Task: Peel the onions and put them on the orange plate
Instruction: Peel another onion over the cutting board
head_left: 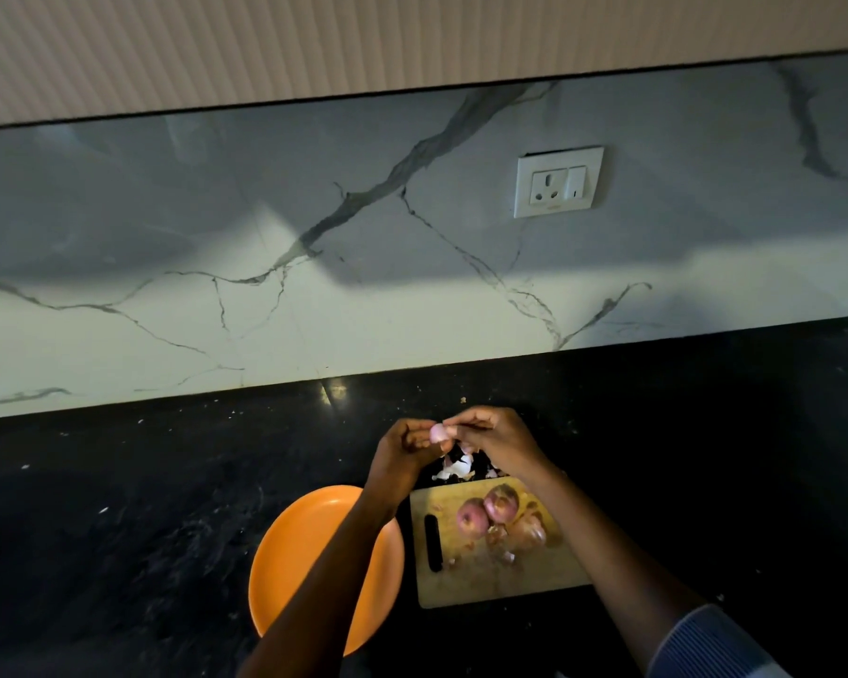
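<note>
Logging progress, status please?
Both hands, left and right, hold one small onion, peeling. Three onions wait on board. Orange plate bare. Nothing obstructing.

Black counter [118, 506]: orange plate [309, 555], board [500, 584], peels [454, 467].

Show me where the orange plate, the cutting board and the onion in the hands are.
orange plate [304, 545]: head view, bare left part of its surface.
cutting board [500, 587]: head view, bare wood near its front edge.
onion [437, 433]: head view, pale peeled side showing between both hands.
</note>
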### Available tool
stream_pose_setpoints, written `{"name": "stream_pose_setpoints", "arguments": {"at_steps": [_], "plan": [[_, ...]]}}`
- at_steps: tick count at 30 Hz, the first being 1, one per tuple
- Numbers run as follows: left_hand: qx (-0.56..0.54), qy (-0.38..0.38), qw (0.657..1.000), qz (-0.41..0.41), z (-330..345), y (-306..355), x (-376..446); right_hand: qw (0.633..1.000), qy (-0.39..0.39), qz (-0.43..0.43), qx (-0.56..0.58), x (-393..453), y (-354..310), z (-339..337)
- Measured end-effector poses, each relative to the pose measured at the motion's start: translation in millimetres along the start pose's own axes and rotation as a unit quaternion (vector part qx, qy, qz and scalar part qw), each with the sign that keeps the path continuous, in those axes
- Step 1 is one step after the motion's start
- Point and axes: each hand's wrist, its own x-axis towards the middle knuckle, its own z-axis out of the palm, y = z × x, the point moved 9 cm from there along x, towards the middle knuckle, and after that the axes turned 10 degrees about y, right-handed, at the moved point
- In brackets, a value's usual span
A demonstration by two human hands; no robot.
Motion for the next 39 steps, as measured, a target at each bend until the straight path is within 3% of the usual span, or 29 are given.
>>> {"name": "stream_pose_setpoints", "arguments": {"at_steps": [8,17,20,25,30,39], "plan": [[0.016,-0.025,0.999,0.021,6,4,-2,1.0,0.02,0.007,-0.01,-3,-4,-8],[0.018,-0.004,0.999,0.044,13,14,-2,0.952,0.085,0.179,0.235,-5,27,-7],[0.032,0.025,0.998,0.051,2,12,1,0.969,0.11,0.157,0.158,0,26,-24],[0.054,0.053,0.996,0.052,-7,12,6,0.995,0.045,0.074,-0.043,1,14,-25],[0.093,0.062,0.991,0.073,-4,20,4,0.999,0.011,0.029,-0.012,-7,-8,-6],[0.128,0.029,0.988,0.087,2,19,5,0.998,0.048,0.027,0.015,-7,-5,-15]]}}
